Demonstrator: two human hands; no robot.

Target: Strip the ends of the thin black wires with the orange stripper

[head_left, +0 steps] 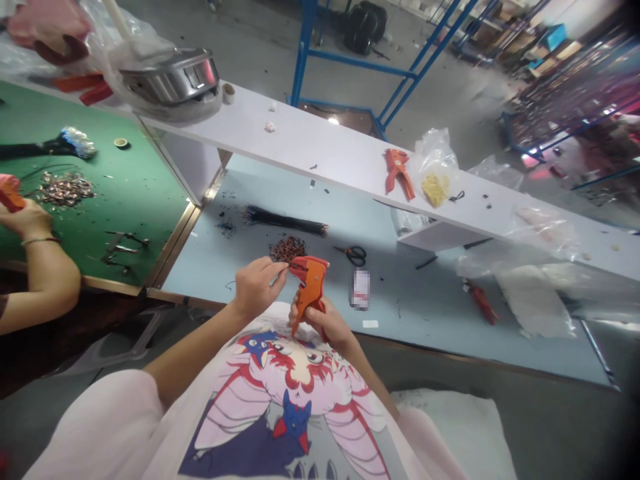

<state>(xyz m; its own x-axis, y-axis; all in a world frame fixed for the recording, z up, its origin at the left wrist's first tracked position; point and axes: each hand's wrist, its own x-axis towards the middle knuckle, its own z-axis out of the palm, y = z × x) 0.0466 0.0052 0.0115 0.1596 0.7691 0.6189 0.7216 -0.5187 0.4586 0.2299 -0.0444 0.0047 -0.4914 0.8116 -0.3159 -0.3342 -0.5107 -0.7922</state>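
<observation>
My right hand (323, 319) is wrapped round the handles of an orange wire stripper (314, 277), held upright near my shirt. My left hand (259, 285) pinches a short dark wire (290, 266) at the stripper's red jaws. Just behind the jaws lies a pile of small copper and dark scraps (289, 249) on the pale blue table (200, 267). Farther back, a long bundle of black wires (287, 221) lies flat, with bare ends showing. To the right are black-handled scissors (356, 255) and a blurred white item (360, 290).
A white shelf (345, 157) crosses behind, bearing another orange stripper (399, 175), plastic bags and a metal bowl-like object (173, 77). At the left, another person's hand (25, 217) holds an orange tool over a green table (100, 240). A red-handled tool (481, 301) lies at the right.
</observation>
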